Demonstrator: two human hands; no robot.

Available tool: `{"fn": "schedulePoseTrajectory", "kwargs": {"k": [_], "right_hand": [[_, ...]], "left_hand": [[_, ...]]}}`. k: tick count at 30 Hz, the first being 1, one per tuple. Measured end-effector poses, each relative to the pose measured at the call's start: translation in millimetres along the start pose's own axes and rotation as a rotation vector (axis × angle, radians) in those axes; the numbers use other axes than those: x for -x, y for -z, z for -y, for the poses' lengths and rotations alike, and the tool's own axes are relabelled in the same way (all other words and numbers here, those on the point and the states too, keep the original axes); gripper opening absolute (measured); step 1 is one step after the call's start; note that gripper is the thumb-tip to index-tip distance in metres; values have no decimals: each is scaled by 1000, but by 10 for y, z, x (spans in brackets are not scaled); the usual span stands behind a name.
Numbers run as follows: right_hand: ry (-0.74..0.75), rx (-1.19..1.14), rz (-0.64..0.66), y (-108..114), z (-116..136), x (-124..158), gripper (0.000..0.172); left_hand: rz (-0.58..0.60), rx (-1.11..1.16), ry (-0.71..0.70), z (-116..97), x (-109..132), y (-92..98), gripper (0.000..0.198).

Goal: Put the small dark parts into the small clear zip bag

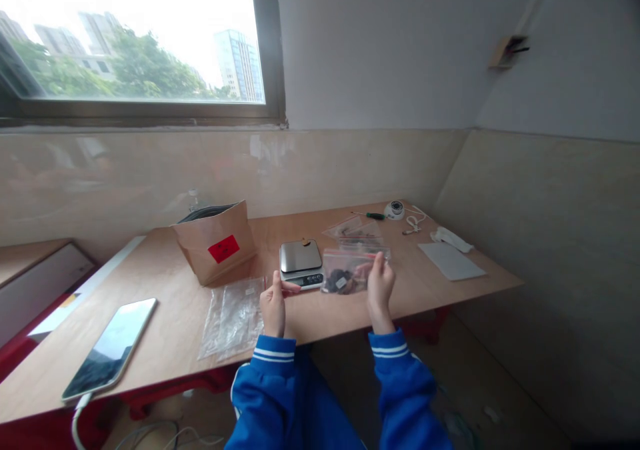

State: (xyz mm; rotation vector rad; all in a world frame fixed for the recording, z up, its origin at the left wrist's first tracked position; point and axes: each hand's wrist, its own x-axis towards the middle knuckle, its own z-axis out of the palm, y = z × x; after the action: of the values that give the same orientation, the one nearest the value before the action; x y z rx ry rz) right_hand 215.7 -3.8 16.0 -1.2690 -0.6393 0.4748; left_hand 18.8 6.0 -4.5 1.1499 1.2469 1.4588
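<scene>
My right hand [380,285] is closed on the right edge of a clear zip bag [345,271] that holds dark small pieces and a white label. My left hand [275,303] is pinched, thumb and fingers together, just left of the bag and in front of a small digital scale [301,262] with a steel platform. What the left fingers hold is too small to make out. Both arms wear blue sleeves with white stripes.
Clear plastic bags [233,317] lie left of my hands. A brown paper bag [216,242] with a red label stands behind them. A phone [111,347] on a cable lies far left. More zip bags [356,231], a screwdriver [373,216], a white dome [395,210] and a grey sheet [451,261] sit right.
</scene>
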Motion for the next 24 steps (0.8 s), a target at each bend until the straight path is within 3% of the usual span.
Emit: {"fn": "schedulePoseTrajectory", "kwargs": {"k": [4, 6, 9, 11, 14, 16, 20, 24], "right_hand": [[75, 349, -105, 217, -29, -647, 53], [87, 533, -201, 283, -64, -836, 48], [138, 673, -329, 331, -155, -802, 55], [282, 761, -354, 337, -274, -589, 61], [539, 895, -200, 311, -541, -191, 54], [583, 940, -77, 277, -722, -21, 52], [541, 1051, 3, 209, -878, -44, 51], [599, 1136, 77, 175, -762, -125, 48]], "left_hand": [[110, -47, -52, 74, 104, -88, 61], [171, -43, -50, 68, 164, -142, 61], [183, -31, -43, 21, 190, -164, 60], [123, -24, -58, -14, 156, -134, 58], [12, -20, -81, -61, 75, -49, 56], [-33, -31, -86, -95, 32, 19, 56], [-115, -122, -166, -194, -5, 159, 53], [-336, -395, -412, -408, -93, 234, 43]]}}
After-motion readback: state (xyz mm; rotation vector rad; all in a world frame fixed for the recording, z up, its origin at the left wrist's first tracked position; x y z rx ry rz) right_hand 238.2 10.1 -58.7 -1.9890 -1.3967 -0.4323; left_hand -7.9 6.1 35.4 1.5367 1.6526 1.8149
